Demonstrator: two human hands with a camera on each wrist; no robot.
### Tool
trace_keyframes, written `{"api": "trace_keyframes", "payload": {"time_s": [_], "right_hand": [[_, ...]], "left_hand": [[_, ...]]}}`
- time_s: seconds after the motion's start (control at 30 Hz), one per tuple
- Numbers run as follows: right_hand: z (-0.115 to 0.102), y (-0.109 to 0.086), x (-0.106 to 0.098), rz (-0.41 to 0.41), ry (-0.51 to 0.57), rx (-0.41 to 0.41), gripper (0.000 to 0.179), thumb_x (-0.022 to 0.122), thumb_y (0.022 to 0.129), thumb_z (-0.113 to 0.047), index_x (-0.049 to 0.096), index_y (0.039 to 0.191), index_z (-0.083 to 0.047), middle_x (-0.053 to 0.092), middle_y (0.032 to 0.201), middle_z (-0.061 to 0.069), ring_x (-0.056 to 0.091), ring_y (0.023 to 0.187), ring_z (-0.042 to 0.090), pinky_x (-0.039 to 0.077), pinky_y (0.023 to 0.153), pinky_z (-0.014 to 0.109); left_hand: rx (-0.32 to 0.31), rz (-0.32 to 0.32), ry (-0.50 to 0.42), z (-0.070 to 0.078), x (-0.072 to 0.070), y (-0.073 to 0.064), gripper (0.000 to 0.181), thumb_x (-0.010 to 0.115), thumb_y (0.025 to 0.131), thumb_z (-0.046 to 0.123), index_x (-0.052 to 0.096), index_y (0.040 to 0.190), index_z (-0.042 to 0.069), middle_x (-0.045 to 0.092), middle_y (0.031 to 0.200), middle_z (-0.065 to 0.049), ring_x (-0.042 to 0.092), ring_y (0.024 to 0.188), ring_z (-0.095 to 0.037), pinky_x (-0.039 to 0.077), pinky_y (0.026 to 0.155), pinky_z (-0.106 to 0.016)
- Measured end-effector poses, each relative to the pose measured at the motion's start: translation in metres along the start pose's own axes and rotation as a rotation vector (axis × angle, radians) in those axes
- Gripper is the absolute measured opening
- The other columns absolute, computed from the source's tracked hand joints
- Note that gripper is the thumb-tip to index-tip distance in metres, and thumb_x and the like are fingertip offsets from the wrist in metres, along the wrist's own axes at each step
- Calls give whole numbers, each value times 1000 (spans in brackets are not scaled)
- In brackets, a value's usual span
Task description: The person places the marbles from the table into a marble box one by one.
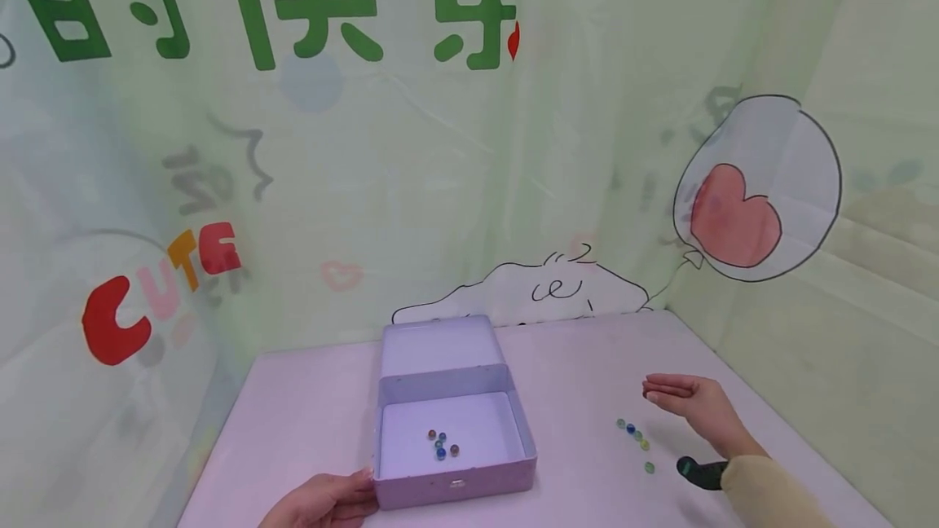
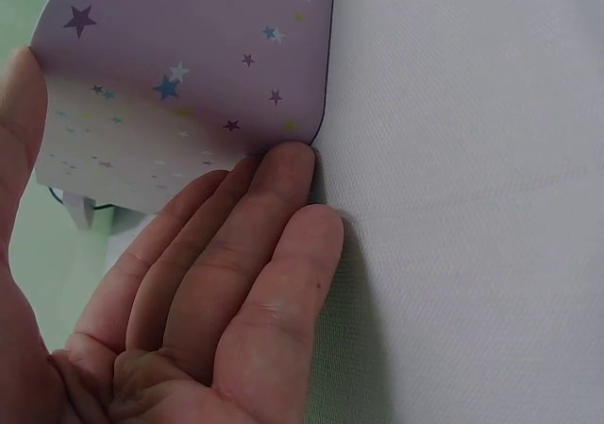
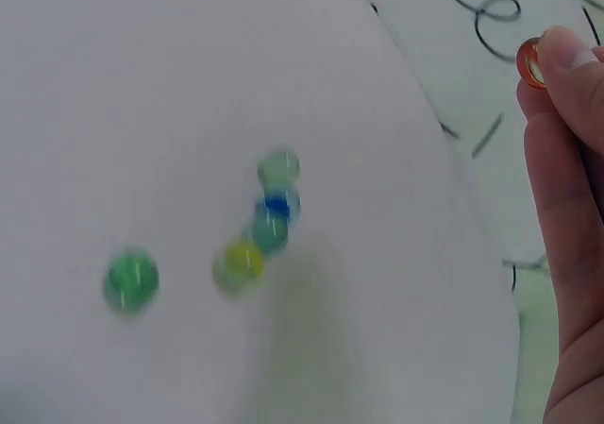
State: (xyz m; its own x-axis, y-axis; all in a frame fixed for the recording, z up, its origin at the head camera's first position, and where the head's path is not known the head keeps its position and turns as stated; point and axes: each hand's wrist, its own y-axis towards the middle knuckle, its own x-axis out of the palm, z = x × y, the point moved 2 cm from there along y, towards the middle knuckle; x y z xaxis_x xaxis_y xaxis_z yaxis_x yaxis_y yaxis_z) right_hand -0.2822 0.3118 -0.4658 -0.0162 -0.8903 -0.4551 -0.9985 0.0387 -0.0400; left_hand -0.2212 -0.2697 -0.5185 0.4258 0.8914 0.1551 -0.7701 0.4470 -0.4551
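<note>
Straight-fingered left hand (image 1: 323, 502) touches lilac rectangular box (image 1: 418, 490); right hand (image 1: 700, 410), four o'clock, pinches orange glass marble (image 3: 527, 63): likely slippery, grip mid-sphere.

Box (image 1: 453, 492) on table (image 1: 572, 398), right of left hand (image 1: 323, 502), touching; lid (image 1: 440, 349) at far side. Five marbles (image 1: 441, 454) in box, between hands. Single marble (image 3: 529, 63) in right hand (image 1: 693, 407). Loose marbles (image 1: 645, 445) on table, left of right hand.

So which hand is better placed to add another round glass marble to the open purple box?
Likely the right hand: it pinches an orange glass marble and hovers near the loose green, blue and yellow marbles. The left hand, without one, touches the box.
</note>
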Motion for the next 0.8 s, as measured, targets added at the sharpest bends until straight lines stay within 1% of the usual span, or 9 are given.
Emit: {"api": "trace_keyframes", "payload": {"time_s": [0.07,0.17,0.23,0.3,0.4,0.53,0.67,0.8], "right_hand": [[-10,6,13,-25,20,-22,56,71,85,-33,57,128,1,68,115,11,67,100,15,52,89,33],[-27,17,41,-67,32,-60,50,72,85,-29,61,124,0,68,114,14,67,100,18,52,89,34],[-41,24,64,-102,44,-88,45,73,84,-26,64,120,0,68,112,15,67,99,20,53,89,36],[-56,31,90,-137,37,-114,41,74,83,-23,66,117,-2,69,109,14,68,97,22,53,88,37],[-79,41,128,-217,34,-155,37,74,83,-18,67,114,-1,70,105,14,68,95,25,55,85,37],[-108,52,171,-326,-4,-211,31,74,83,-16,69,110,-3,72,98,7,69,90,21,56,83,35],[-129,60,202,-412,-49,-281,25,75,82,-11,72,105,-2,73,91,4,70,85,17,56,80,34],[-137,62,225,-488,-144,-323,20,76,79,-5,73,99,-2,73,85,2,69,78,14,57,75,30]], "left_hand": [[3,10,-5,1,0,-1,58,60,94,36,54,124,-14,62,116,-27,61,111,-33,50,92,-40],[18,6,-10,2,2,-2,58,60,94,35,55,123,-15,62,115,-28,61,111,-33,50,92,-40],[35,-2,-7,2,3,-2,57,59,94,34,55,122,-15,62,115,-28,61,110,-33,50,92,-41],[47,-10,-4,2,3,-2,56,58,95,34,55,122,-15,62,115,-28,61,111,-33,50,92,-41],[61,-15,3,1,4,-2,54,57,96,33,56,122,-14,62,116,-29,60,111,-33,50,92,-41],[60,-16,-7,-1,4,-3,52,57,96,32,56,123,-12,61,117,-29,60,112,-34,50,93,-42],[53,-16,-8,0,4,-2,52,56,97,32,56,123,-12,61,117,-29,60,112,-33,49,93,-42],[60,-20,4,1,3,-1,52,55,97,31,55,123,-14,61,117,-29,59,112,-34,49,93,-43]]}}
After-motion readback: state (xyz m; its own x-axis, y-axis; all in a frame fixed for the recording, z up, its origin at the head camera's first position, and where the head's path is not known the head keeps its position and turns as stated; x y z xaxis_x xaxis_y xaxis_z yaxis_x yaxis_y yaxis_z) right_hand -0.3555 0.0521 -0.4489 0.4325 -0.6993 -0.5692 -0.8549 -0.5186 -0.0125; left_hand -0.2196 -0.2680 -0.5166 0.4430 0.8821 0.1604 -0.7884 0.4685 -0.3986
